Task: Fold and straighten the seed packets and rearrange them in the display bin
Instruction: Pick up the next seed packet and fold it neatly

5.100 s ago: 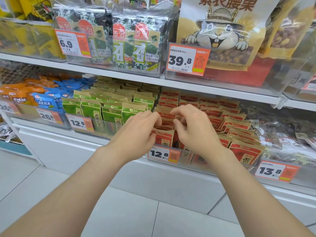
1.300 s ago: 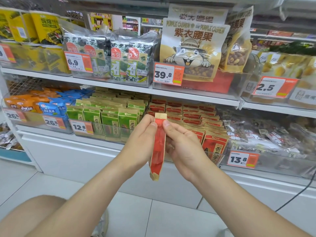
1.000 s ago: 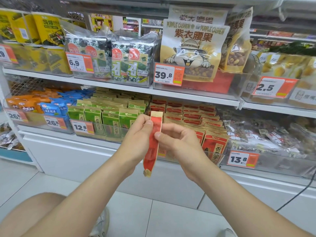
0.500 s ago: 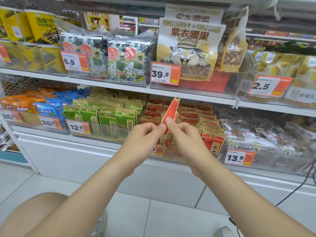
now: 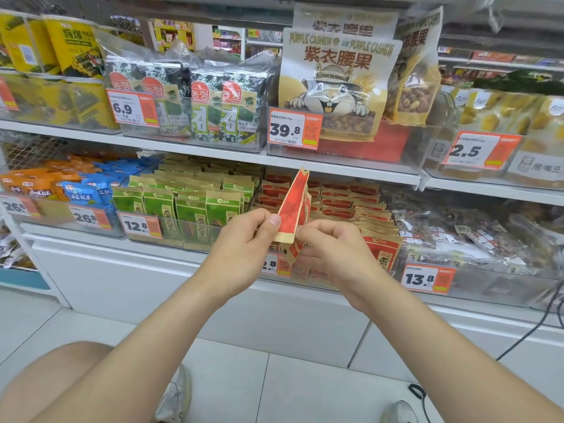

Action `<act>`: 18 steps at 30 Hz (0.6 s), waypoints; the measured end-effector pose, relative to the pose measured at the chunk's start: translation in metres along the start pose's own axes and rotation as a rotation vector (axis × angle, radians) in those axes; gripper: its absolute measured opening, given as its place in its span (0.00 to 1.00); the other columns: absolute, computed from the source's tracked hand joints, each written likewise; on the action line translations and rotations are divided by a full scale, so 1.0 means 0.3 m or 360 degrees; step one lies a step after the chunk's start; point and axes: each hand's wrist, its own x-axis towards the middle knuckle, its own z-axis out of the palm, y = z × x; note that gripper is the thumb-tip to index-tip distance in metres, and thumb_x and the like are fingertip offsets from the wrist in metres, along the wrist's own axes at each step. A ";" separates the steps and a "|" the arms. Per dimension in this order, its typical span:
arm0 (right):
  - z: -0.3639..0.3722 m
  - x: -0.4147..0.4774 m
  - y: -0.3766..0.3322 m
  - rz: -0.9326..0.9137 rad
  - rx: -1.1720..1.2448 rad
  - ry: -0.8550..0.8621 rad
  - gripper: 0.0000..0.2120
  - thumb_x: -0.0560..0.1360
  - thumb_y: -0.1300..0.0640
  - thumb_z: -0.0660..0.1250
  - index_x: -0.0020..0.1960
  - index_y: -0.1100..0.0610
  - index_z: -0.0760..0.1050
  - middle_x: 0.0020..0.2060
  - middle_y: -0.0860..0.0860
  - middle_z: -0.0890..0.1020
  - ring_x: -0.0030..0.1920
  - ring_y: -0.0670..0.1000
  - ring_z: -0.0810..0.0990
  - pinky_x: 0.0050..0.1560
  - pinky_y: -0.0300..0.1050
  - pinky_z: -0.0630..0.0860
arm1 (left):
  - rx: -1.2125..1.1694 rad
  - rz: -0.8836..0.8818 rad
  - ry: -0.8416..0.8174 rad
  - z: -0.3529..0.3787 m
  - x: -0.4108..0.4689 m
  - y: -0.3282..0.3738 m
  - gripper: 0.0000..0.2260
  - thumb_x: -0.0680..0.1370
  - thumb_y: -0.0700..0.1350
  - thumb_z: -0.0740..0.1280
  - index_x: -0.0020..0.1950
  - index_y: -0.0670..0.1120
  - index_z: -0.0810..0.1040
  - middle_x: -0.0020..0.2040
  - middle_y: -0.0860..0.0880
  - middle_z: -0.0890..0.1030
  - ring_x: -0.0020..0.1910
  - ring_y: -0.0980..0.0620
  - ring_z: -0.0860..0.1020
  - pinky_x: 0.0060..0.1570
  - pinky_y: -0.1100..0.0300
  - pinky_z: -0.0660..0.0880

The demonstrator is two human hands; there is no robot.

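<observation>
The seed packet (image 5: 292, 206) is held up in front of the lower shelf, just in front of the clear display bin (image 5: 394, 270) and clear of the packets in it. It is red on its broad face, with plain kraft-brown paper along its bottom edge and at its tip. It is turned almost edge-on to the camera, so it looks like a narrow wedge, wide at the bottom and tapering to a notched point towards 12 o'clock. A second layer shows behind the front face at its 3 o'clock side, as if the packet were creased along its length. No print can be read on it.

The left hand (image 5: 244, 244) pinches the packet's lower corner at 7 o'clock, thumb on the red face. The right hand (image 5: 334, 253) has its fingers curled in at the lower corner at 5 o'clock and grips that edge. A scrap of brown and red paper shows just under the hands, and I cannot tell whether it belongs to the held packet.

Rows of matching red packets (image 5: 345, 206) stand upright in the bin, at 3 o'clock from the held one. Green packets (image 5: 189, 206) of the same make fill the next bin at 9 o'clock. A large cashew bag (image 5: 335, 80) stands on the shelf above, at 12 o'clock.
</observation>
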 end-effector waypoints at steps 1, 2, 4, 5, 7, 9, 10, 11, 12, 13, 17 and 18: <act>0.002 0.000 0.000 0.0013 0.0019 -0.0006 0.12 0.80 0.55 0.74 0.54 0.66 0.85 0.47 0.57 0.90 0.49 0.55 0.90 0.50 0.47 0.87 | 0.0001 0.0000 -0.0012 0.001 -0.001 -0.001 0.19 0.89 0.55 0.59 0.50 0.46 0.81 0.47 0.40 0.83 0.48 0.38 0.79 0.50 0.38 0.77; 0.005 0.002 0.002 0.0030 0.0031 -0.0010 0.14 0.80 0.54 0.74 0.55 0.66 0.85 0.48 0.57 0.90 0.49 0.57 0.90 0.53 0.50 0.87 | -0.0005 -0.0003 -0.0024 0.002 -0.002 -0.001 0.18 0.89 0.56 0.58 0.50 0.47 0.81 0.47 0.41 0.83 0.48 0.38 0.79 0.51 0.37 0.77; 0.009 0.006 0.003 0.0048 0.0054 -0.0009 0.14 0.80 0.53 0.74 0.55 0.66 0.85 0.48 0.58 0.90 0.50 0.58 0.90 0.54 0.52 0.87 | -0.0004 -0.0009 -0.0027 0.002 -0.003 0.001 0.18 0.89 0.56 0.59 0.49 0.49 0.81 0.47 0.43 0.84 0.49 0.40 0.80 0.53 0.37 0.77; 0.010 0.008 0.005 0.0048 0.0067 -0.0006 0.14 0.80 0.53 0.74 0.55 0.65 0.85 0.49 0.58 0.90 0.51 0.58 0.90 0.52 0.50 0.87 | -0.0002 -0.0006 -0.0024 0.002 -0.002 0.002 0.17 0.89 0.56 0.59 0.49 0.50 0.81 0.47 0.45 0.84 0.49 0.41 0.81 0.53 0.38 0.78; 0.010 0.013 0.012 0.0039 0.0075 0.0015 0.15 0.79 0.51 0.76 0.53 0.64 0.86 0.49 0.57 0.90 0.52 0.57 0.90 0.52 0.49 0.87 | -0.0006 0.0006 -0.0041 -0.004 0.001 -0.003 0.17 0.89 0.56 0.59 0.49 0.50 0.81 0.46 0.46 0.84 0.48 0.43 0.81 0.53 0.39 0.78; 0.009 0.014 0.018 0.0015 0.0027 0.0043 0.17 0.77 0.48 0.79 0.50 0.63 0.85 0.49 0.56 0.90 0.52 0.57 0.90 0.56 0.56 0.87 | 0.0026 0.0016 -0.0092 -0.014 0.007 -0.013 0.17 0.89 0.55 0.58 0.49 0.48 0.81 0.47 0.43 0.83 0.47 0.42 0.80 0.54 0.37 0.78; 0.009 0.014 0.021 0.0008 -0.0009 0.0066 0.18 0.76 0.47 0.80 0.50 0.63 0.85 0.49 0.56 0.90 0.51 0.57 0.90 0.57 0.59 0.86 | 0.0032 0.0011 -0.0133 -0.020 0.009 -0.016 0.18 0.89 0.55 0.58 0.49 0.47 0.80 0.48 0.42 0.84 0.48 0.41 0.81 0.56 0.36 0.77; 0.011 0.010 0.021 0.0007 -0.0041 0.0088 0.19 0.74 0.47 0.81 0.51 0.63 0.84 0.49 0.56 0.90 0.50 0.57 0.90 0.57 0.61 0.86 | 0.0023 -0.0003 -0.0173 -0.026 0.012 -0.018 0.18 0.89 0.54 0.58 0.50 0.47 0.80 0.49 0.42 0.84 0.50 0.40 0.81 0.58 0.35 0.78; 0.014 0.009 0.024 0.0011 -0.0067 0.0113 0.20 0.73 0.47 0.82 0.52 0.62 0.83 0.49 0.55 0.90 0.49 0.57 0.90 0.56 0.63 0.86 | -0.0003 -0.0026 -0.0209 -0.031 0.013 -0.019 0.18 0.90 0.54 0.57 0.50 0.47 0.81 0.49 0.43 0.85 0.51 0.41 0.83 0.60 0.36 0.79; 0.018 0.008 0.025 0.0025 -0.0083 0.0138 0.21 0.71 0.47 0.83 0.54 0.60 0.81 0.50 0.55 0.90 0.49 0.57 0.90 0.55 0.65 0.86 | -0.0045 -0.0056 -0.0251 -0.036 0.009 -0.014 0.19 0.90 0.53 0.57 0.51 0.47 0.83 0.49 0.46 0.87 0.51 0.44 0.85 0.61 0.39 0.80; 0.026 -0.001 0.025 0.0052 -0.0202 0.0141 0.36 0.66 0.43 0.86 0.64 0.46 0.69 0.53 0.54 0.88 0.49 0.56 0.90 0.51 0.61 0.87 | -0.0064 -0.0158 -0.0332 -0.034 -0.013 0.001 0.29 0.84 0.66 0.60 0.52 0.42 0.87 0.47 0.50 0.89 0.48 0.54 0.88 0.59 0.51 0.82; 0.027 -0.009 0.022 0.0016 -0.0285 0.0146 0.39 0.66 0.43 0.86 0.67 0.45 0.66 0.53 0.52 0.87 0.49 0.53 0.89 0.49 0.56 0.87 | -0.0021 -0.0168 -0.0272 -0.030 -0.014 -0.002 0.32 0.82 0.68 0.62 0.49 0.38 0.85 0.46 0.50 0.89 0.45 0.54 0.88 0.58 0.49 0.83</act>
